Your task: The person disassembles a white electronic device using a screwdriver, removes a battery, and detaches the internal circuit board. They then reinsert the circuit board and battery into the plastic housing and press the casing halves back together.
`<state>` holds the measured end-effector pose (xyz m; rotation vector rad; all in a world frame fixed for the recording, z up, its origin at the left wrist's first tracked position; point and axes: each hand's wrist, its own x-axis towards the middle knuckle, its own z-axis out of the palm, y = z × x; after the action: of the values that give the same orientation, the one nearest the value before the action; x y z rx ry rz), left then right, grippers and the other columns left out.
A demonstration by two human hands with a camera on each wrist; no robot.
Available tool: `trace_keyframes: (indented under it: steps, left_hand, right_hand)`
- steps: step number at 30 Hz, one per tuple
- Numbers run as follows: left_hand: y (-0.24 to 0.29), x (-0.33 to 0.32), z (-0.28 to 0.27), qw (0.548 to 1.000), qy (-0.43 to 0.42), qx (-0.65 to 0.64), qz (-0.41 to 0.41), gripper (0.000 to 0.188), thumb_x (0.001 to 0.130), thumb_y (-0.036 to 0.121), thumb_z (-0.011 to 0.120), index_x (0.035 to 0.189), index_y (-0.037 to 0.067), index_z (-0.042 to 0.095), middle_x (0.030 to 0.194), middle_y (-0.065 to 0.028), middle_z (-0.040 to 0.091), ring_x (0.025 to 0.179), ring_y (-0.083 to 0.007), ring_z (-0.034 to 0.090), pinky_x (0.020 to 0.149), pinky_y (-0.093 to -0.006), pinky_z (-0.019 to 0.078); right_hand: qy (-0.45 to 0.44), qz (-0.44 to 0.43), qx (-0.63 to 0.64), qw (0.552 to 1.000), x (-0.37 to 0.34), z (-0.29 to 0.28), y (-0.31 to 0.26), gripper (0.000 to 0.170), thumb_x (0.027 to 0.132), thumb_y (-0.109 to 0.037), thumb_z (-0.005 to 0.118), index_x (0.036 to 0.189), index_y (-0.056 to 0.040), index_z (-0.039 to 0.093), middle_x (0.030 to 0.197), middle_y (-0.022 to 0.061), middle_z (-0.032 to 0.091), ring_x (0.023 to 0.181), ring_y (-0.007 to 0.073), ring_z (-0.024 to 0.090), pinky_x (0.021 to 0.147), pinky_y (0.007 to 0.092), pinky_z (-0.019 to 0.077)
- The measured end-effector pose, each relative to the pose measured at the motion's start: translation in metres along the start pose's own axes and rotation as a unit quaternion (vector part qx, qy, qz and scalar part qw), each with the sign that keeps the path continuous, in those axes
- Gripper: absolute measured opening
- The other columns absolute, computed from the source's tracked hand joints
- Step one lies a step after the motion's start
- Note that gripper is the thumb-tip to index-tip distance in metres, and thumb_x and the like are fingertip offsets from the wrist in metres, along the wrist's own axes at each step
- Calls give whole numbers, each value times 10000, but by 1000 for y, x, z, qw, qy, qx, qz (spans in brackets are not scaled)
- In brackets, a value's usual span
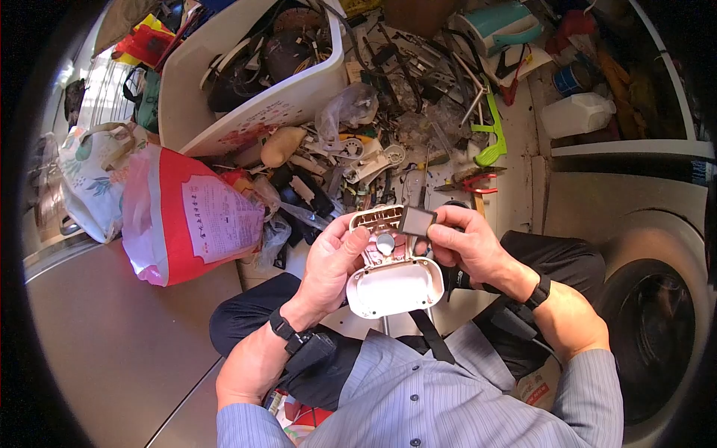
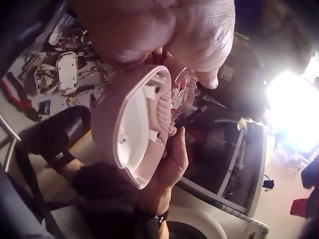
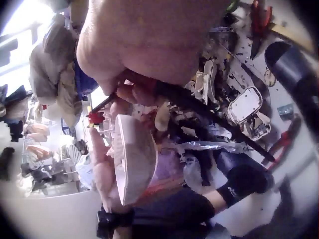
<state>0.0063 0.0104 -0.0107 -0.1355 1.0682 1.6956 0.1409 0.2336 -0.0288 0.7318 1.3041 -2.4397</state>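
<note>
In the head view my left hand point(image 1: 328, 261) grips an opened white plastic housing point(image 1: 396, 290), thumb over its upper part. The lower half shows a smooth oval hollow. The upper half holds slots and a small round silvery part point(image 1: 385, 244). Between thumb and fingers my right hand point(image 1: 470, 243) pinches a small dark rectangular panel point(image 1: 417, 222) with a greyish face, right at the housing's upper right edge. In the right wrist view a long dark rod point(image 3: 214, 117) stretches from beneath the right hand; I cannot tell whether the hand holds it.
Loose parts and scraps cover the floor ahead, with red-handled pliers point(image 1: 482, 183) and a green tool point(image 1: 491, 134) at right. A large white bin point(image 1: 250, 119) holds cables at upper left. A red and white bag point(image 1: 198, 216) stands left, a front-loading washer point(image 1: 650, 321) right.
</note>
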Motion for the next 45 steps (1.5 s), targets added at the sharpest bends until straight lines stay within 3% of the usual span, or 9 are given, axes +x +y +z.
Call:
trace_keyframes:
  steps: [3,13,20,25,31,36,40,44,45]
  left_hand:
    - [-4,3,-5,1000,-6,9,-10,535,1058,361,652,1406,-17,504,1258,-166,709,1113,-227,723,972,-401,614]
    - [-8,6,1,994,-4,-71,-85,524,1131,433,460,1418,2,541,1285,-174,700,1136,-261,720,1012,-407,595]
    - [-7,2,7,983,-47,-140,-112,553,1128,487,437,1453,49,523,1306,-147,688,1171,-250,702,1026,-399,584]
    - [-4,-2,3,994,-33,-46,-97,468,980,120,694,1417,38,546,1282,-117,698,1159,-237,704,1034,-396,573]
    - [16,1,-23,997,74,-1,24,373,957,20,629,1329,5,607,1223,-96,707,1085,-221,709,1007,-389,578]
    - [37,3,-54,986,120,-15,113,335,977,22,628,1310,-7,619,1180,-120,725,1022,-239,737,944,-390,614]
    - [45,-1,-55,984,98,-13,145,338,977,25,633,1312,-19,628,1196,-132,729,1041,-236,734,944,-384,611]
    - [53,-7,-49,983,85,-7,161,330,979,27,634,1306,-14,641,1197,-130,730,1042,-227,729,944,-373,606]
    - [55,-10,-49,983,89,-5,160,333,978,25,634,1309,-11,636,1188,-125,731,1039,-224,729,948,-371,603]
  right_hand:
    - [19,-10,45,999,2,-5,-3,185,1027,-160,660,1142,-25,606,899,69,749,585,55,488,513,231,378]
    - [17,14,-4,1000,1,5,-6,218,1007,-160,660,1179,-37,607,869,16,698,613,34,492,522,212,355]
    - [38,2,-72,997,6,13,3,234,991,-203,675,1130,-17,647,898,10,701,737,58,586,631,241,464]
    - [45,-50,-170,983,13,16,-2,231,985,-216,679,1098,-16,660,903,13,713,735,61,592,634,247,471]
    - [90,-68,-101,989,32,-8,-16,180,1009,-196,661,1106,-45,640,863,13,699,624,36,495,537,220,380]
    - [133,-4,-244,960,55,-48,42,139,969,-188,693,986,-51,683,800,-5,668,622,38,481,534,230,356]
    - [177,40,-314,932,99,-82,138,219,846,-205,757,854,13,735,738,45,671,684,128,587,627,313,477]
    - [188,104,-277,937,128,-74,202,170,882,-180,736,855,-14,709,707,14,627,555,99,482,495,308,368]
    - [172,101,-250,948,133,-73,210,211,880,-187,741,927,18,733,745,69,681,592,156,600,537,335,478]
